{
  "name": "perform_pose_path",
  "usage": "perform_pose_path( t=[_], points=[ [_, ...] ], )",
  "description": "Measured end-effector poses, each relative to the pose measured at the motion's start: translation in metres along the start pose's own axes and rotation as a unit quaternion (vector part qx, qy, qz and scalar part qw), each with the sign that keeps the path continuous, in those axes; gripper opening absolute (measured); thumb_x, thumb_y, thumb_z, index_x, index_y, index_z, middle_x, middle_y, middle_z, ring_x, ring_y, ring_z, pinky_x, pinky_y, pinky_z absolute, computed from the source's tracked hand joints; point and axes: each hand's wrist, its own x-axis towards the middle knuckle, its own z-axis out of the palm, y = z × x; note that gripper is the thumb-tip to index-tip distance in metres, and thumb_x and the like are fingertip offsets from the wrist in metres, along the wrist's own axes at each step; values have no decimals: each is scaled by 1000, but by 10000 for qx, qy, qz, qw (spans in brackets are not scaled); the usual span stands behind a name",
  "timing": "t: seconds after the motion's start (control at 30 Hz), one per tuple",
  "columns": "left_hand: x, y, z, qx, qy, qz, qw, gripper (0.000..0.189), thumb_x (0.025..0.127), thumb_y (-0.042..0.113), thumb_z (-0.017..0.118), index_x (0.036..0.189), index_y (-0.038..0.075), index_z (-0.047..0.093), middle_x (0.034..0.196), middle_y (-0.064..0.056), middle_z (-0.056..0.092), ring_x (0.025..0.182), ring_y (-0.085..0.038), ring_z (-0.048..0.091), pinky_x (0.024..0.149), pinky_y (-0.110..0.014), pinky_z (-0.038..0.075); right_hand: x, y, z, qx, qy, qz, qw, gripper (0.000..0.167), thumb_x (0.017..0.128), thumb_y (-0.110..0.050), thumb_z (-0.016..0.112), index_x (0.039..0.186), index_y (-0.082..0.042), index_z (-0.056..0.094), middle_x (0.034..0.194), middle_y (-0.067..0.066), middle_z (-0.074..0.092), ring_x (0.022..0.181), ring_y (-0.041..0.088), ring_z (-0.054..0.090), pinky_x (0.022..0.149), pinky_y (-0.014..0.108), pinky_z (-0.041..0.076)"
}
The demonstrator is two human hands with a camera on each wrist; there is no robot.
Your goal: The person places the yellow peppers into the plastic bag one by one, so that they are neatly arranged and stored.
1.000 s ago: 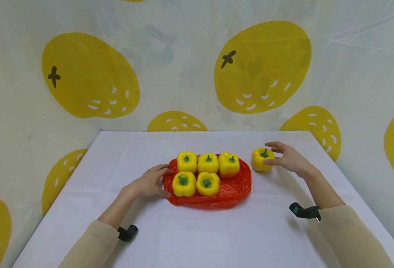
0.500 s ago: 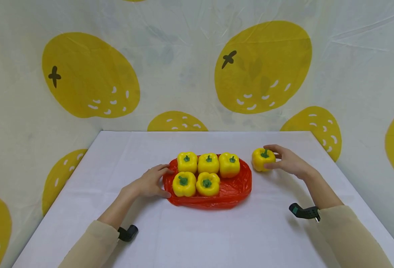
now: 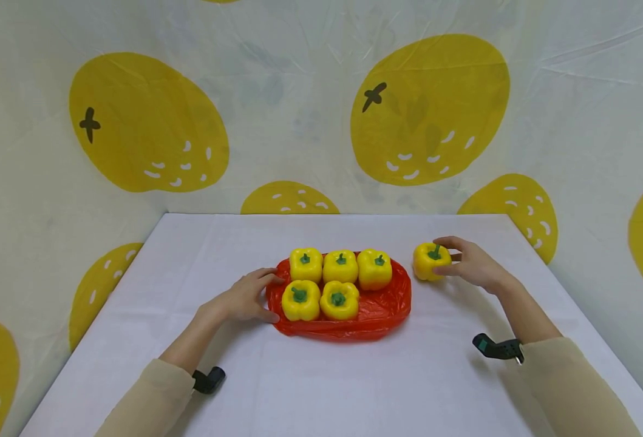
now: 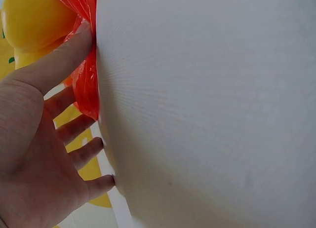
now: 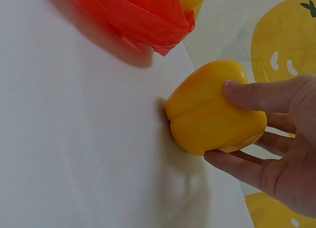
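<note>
My right hand (image 3: pixel 476 266) grips a yellow bell pepper (image 3: pixel 426 261) with a green stem, at the right of the red plastic bag (image 3: pixel 384 308). In the right wrist view the thumb lies on one side of this pepper (image 5: pixel 212 109) and the fingers on the other; its base is at or just over the table. Inside the bag, several more yellow bell peppers (image 3: pixel 339 300) stand in two rows, stems up. At the bag's left edge rests my left hand (image 3: pixel 244 297). Its thumb (image 4: pixel 66 57) touches the red plastic in the left wrist view, with the fingers spread loosely.
A white-covered table (image 3: pixel 321 388) carries everything. Behind it hangs a pale curtain (image 3: pixel 299 121) printed with large yellow fruit. The bag's front right part (image 3: pixel 384 303) shows bare red plastic beside the peppers. Black wrist cameras (image 3: pixel 496 347) sit on both forearms.
My right hand has closed in on the lone bell pepper, thumb and fingers now against it, and the pepper has shifted slightly to the right. The left hand and bag stay still.
</note>
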Motion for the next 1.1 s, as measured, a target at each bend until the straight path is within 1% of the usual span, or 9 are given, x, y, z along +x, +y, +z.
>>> perform_pose_path(
  t=[0.23,0.43,0.73,1.1],
  points=[
    [0,1,0,-4,-21,-27,10000,75,79,31,89,144,14,55,160,-16,36,148,-40,29,117,-66,23,-5,-2,0,-78,78,-9,9999,77,93,-23,77,154,1,36,154,30,37,131,54,42,104,68,42],
    [1,2,0,10,-23,-78,10000,76,78,30,89,144,14,55,160,-16,36,148,-40,29,116,-66,25,-12,-9,-1,-117,253,-69,9996,75,93,-25,78,152,-1,40,153,28,39,132,52,43,104,65,43],
    [1,1,0,-41,-30,-141,9999,77,78,30,90,144,15,55,161,-15,36,148,-40,29,116,-66,27,-23,-25,-1,-159,401,-206,9989,75,92,-26,79,152,-2,40,153,26,41,133,51,42,103,65,45],
    [2,0,0,5,-27,-93,10000,76,78,32,89,144,14,55,160,-15,36,148,-41,29,116,-66,27,-41,-49,4,-279,566,-427,9971,74,91,-28,80,151,-3,42,151,24,45,132,49,45,97,63,50]
  ],
)
